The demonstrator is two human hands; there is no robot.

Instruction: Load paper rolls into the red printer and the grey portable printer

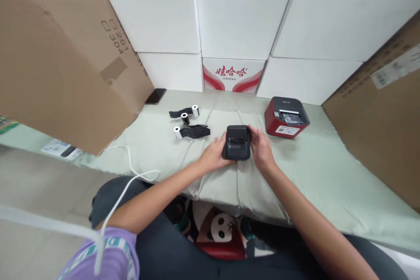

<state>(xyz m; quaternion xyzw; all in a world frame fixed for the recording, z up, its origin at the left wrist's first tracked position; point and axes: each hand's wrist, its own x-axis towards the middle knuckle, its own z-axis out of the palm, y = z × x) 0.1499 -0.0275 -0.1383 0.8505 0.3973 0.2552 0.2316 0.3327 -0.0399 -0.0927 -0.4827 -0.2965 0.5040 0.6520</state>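
A small black printer [236,141] rests on the pale green cloth [311,170] in front of me. My left hand [215,154] grips its left side and my right hand [260,148] grips its right side, fingers wrapped round the casing. A red and black printer [286,117] stands just right of it, untouched. To the left lie three small white paper rolls [185,118] with black wrappers [196,131] beside them.
White boxes [239,26] are stacked along the back, one with red lettering. Large brown cartons [62,65] lean at left and right. A dark phone [155,96] lies near the left carton. A white cable [131,170] runs across my lap.
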